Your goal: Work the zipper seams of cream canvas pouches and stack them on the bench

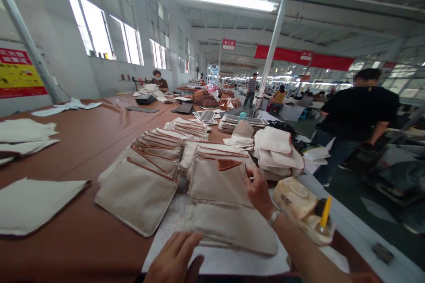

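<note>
My right hand [259,189] has its fingers closed on the upper right corner of a beige fabric panel [217,182] with brown lining showing at its top edge. That panel lies in front of a row of similar overlapping pieces. Nearer to me, more beige panels [232,225] are stacked on white paper [166,243]. My left hand [175,258] is low in the view, fingers stretched out and thumb apart, holding nothing, just by the stack's near left edge. To its upper left, a fanned row of beige pieces with brown edging [139,194] rests on the brown-covered table.
A cut-open plastic jug [295,199] with a yellow-handled tool [326,211] stands right of my right forearm. Folded beige pieces [277,150] are piled behind it. Loose beige panels [36,205] lie at left on the brown table cover [83,150]. A person in black [360,110] stands at right.
</note>
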The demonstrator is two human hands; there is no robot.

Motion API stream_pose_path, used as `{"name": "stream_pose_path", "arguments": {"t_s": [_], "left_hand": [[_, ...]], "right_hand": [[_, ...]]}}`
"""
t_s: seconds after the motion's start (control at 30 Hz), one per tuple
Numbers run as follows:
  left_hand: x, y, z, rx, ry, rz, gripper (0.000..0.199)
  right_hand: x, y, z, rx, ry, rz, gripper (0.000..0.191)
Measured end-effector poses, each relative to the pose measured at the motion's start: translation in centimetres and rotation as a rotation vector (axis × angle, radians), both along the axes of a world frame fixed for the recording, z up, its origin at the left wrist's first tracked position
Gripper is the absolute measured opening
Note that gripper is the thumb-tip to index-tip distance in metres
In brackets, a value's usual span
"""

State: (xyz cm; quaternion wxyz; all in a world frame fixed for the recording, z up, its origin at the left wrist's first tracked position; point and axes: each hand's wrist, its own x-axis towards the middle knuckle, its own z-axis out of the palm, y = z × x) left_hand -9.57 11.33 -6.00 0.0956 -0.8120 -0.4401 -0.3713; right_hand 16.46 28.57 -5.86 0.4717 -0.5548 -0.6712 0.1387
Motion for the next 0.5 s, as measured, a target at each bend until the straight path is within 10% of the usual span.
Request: {"name": "stream_pose_path", "arguments": {"t_s": [0.27, 0.5], "left_hand": [[3.6, 1.5, 8.7, -0.008, -0.089, -0.061, 0.025], [2.1, -1.8, 10.1, -0.111, -0.092, -0.197, 0.025]], "right_hand": [[-3.6, -14.6, 4.8, 0.199, 0.153, 0.397, 0.007], [-4.6, -19.6, 5.4, 0.255, 0.150, 0.578, 0.016]]}}
